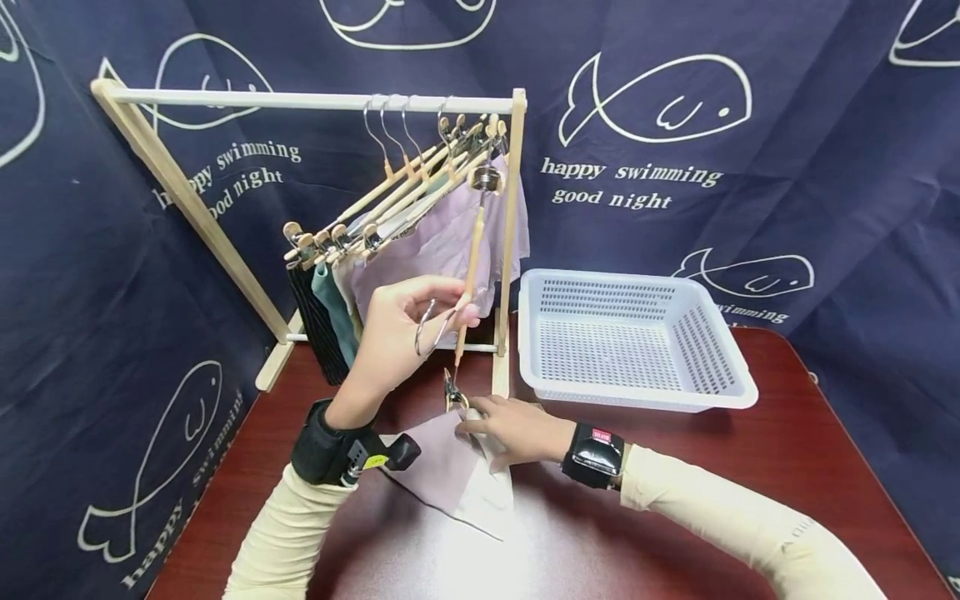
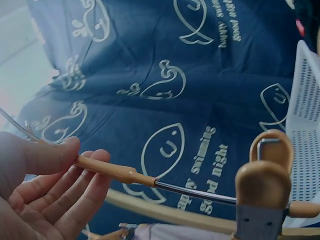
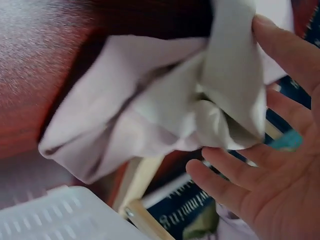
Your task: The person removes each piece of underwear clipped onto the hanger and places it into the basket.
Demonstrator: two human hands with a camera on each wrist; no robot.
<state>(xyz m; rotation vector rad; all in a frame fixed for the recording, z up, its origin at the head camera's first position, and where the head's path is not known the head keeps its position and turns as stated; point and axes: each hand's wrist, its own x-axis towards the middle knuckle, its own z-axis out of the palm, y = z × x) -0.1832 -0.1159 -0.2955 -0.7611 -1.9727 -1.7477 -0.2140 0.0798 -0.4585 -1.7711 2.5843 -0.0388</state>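
My left hand grips a wooden clip hanger by its middle, next to the metal hook. The hanger is tilted nearly upright, with one clip at its top and another clip at its lower end. Below that lower clip, a lavender and whitish garment droops to the table. My right hand pinches the garment's upper edge beside the clip. In the right wrist view the thumb lies on the folded cloth, with fingers behind it. Whether the clip bites the cloth is hard to tell.
A wooden rack stands behind my left hand, with several clip hangers holding lavender clothes, a teal piece and a black piece. A white plastic basket sits to the right on the red-brown table.
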